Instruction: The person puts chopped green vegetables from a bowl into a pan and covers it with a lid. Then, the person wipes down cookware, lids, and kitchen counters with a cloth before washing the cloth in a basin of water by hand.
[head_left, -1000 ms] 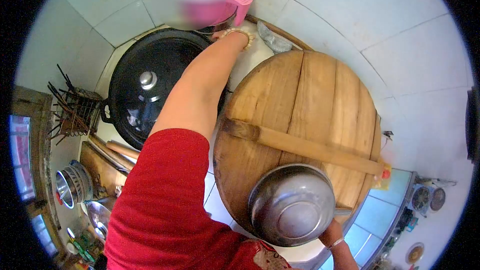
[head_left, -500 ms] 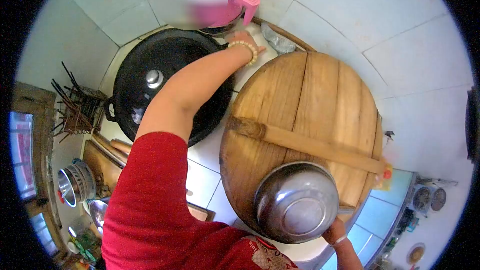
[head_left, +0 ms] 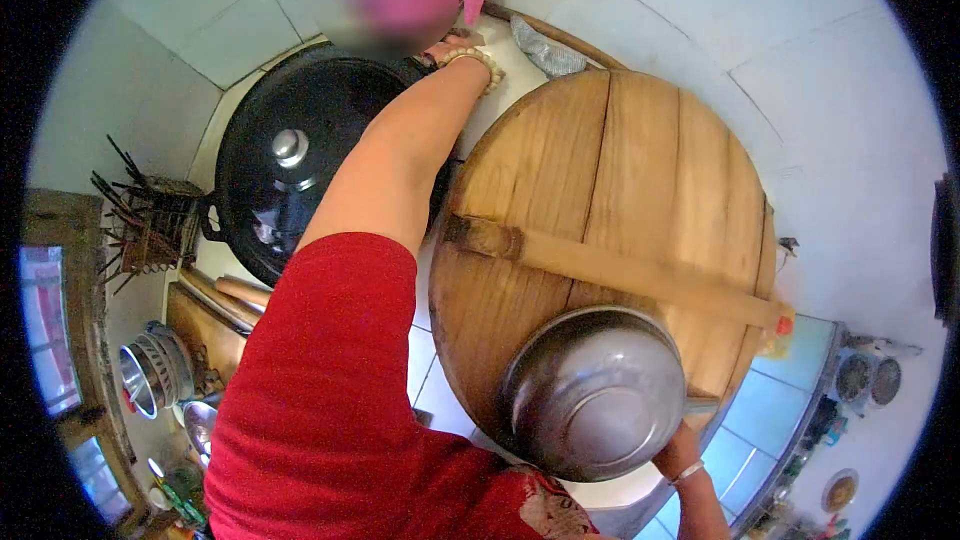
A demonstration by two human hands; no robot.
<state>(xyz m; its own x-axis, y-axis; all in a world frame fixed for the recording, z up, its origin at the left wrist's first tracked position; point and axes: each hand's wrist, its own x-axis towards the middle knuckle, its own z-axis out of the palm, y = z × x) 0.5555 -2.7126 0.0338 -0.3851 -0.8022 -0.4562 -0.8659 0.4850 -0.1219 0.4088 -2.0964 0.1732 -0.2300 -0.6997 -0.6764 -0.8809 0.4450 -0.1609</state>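
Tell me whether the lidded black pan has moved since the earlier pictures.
No. The lidded black pan keeps the same place beside the wire basket of sticks; only the whole view has shifted slightly.

A round, shiny grey metal bowl [head_left: 600,405], its circular base showing, overlaps the wooden lid's [head_left: 650,170] near part in view.

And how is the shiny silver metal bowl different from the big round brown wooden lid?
The shiny silver metal bowl is smaller than the round brown wooden lid. The bowl is smooth and curved; the lid is flat, with a wooden bar across. Both are round.
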